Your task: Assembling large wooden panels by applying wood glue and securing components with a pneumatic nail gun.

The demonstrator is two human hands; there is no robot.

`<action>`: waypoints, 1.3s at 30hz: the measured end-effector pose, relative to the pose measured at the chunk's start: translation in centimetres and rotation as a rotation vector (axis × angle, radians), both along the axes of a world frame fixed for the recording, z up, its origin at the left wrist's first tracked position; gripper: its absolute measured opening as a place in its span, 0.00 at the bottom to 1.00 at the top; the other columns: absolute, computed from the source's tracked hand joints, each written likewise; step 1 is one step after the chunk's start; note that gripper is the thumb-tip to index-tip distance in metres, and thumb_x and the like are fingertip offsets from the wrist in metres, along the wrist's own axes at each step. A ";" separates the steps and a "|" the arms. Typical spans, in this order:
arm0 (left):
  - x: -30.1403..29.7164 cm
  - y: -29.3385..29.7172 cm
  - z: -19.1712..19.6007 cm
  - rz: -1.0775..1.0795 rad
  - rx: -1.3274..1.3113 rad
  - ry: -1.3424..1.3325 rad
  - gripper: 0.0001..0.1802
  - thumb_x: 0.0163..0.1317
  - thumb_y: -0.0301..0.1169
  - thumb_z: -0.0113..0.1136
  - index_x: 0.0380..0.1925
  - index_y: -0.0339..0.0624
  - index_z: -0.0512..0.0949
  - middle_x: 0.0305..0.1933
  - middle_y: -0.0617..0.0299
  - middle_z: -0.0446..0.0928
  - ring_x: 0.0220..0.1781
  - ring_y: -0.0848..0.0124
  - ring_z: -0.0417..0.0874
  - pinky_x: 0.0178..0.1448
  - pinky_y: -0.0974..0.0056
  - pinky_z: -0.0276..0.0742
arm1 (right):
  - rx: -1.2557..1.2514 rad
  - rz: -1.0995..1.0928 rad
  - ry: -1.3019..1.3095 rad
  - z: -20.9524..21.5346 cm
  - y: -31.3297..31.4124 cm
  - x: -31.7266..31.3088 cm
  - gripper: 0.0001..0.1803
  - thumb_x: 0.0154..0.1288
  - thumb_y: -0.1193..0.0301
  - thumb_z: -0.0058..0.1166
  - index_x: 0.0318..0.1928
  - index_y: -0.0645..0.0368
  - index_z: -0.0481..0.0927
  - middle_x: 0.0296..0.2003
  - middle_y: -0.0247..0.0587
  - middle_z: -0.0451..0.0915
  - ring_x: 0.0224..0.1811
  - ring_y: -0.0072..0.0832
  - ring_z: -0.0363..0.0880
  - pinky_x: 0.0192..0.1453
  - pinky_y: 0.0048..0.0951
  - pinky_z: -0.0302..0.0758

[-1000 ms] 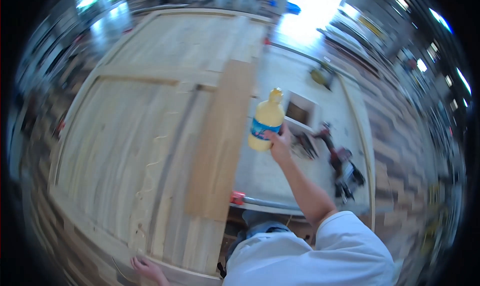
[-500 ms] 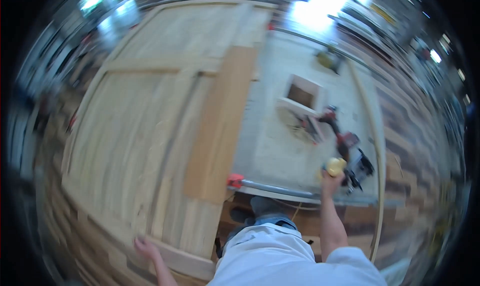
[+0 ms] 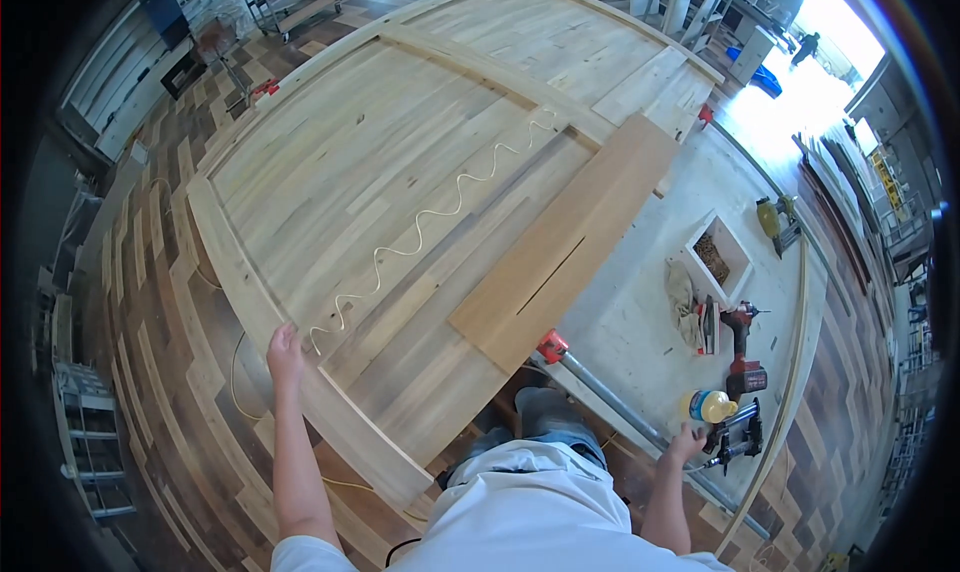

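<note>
A large framed wooden panel (image 3: 330, 172) lies on the worktable to my left. My left hand (image 3: 285, 350) closes on its near frame rail (image 3: 345, 412). A wavy bead of pale glue (image 3: 420, 240) runs along the panel boards from beside this hand. To its right, a brown board (image 3: 560, 247) with a dark slit lies across the panel. My right hand (image 3: 684, 442) is low over the right side of the table, fingers loosely apart, holding nothing I can see. Just beyond it is a yellow-capped glue bottle (image 3: 712, 406), with a black nail gun (image 3: 735, 437) alongside.
A cordless drill (image 3: 743, 347), a cloth (image 3: 684, 302) and a white box of small brown pieces (image 3: 715, 257) sit on the table. Farther back is a yellow-green tool (image 3: 770, 222). A red-ended clamp pipe (image 3: 610, 392) spans the near edge. An air hose (image 3: 238, 372) trails on the floor.
The view has swung and sharpened. My right hand has let go of the glue bottle, which now sits by the nail gun. My left hand stays on the frame rail.
</note>
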State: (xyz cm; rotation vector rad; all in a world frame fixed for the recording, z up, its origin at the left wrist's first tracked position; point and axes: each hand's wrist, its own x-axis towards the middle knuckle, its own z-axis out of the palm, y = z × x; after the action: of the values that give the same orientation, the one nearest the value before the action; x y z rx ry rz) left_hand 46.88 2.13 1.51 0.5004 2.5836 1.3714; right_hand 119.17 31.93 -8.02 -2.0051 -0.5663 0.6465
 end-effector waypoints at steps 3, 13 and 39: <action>-2.1 3.7 0.7 -0.110 -0.029 -0.007 0.19 0.66 0.29 0.53 0.54 0.31 0.75 0.54 0.46 0.79 0.57 0.60 0.81 0.61 0.64 0.74 | 0.065 0.125 0.058 1.5 -0.7 -2.9 0.28 0.59 0.77 0.59 0.60 0.63 0.69 0.44 0.38 0.74 0.43 0.26 0.73 0.48 0.27 0.72; -7.9 13.8 -0.6 -0.429 -0.633 -0.167 0.19 0.64 0.41 0.57 0.47 0.39 0.82 0.45 0.54 0.84 0.45 0.65 0.84 0.51 0.62 0.76 | 0.156 0.657 0.129 9.6 4.9 -15.4 0.22 0.61 0.77 0.57 0.57 0.60 0.75 0.42 0.34 0.77 0.37 0.18 0.73 0.36 0.20 0.71; -8.3 12.8 -0.8 -0.325 -0.582 -0.223 0.09 0.55 0.24 0.66 0.37 0.41 0.86 0.34 0.58 0.85 0.33 0.72 0.84 0.40 0.65 0.79 | -0.015 1.456 0.423 12.3 10.2 -41.0 0.17 0.65 0.77 0.54 0.55 0.63 0.77 0.46 0.39 0.81 0.43 0.23 0.78 0.51 0.25 0.76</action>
State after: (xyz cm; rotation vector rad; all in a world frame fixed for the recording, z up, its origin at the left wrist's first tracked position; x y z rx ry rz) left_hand 38.62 14.92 0.75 0.5862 2.4167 0.5040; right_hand 78.14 42.10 4.31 -1.0978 -1.7191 1.8266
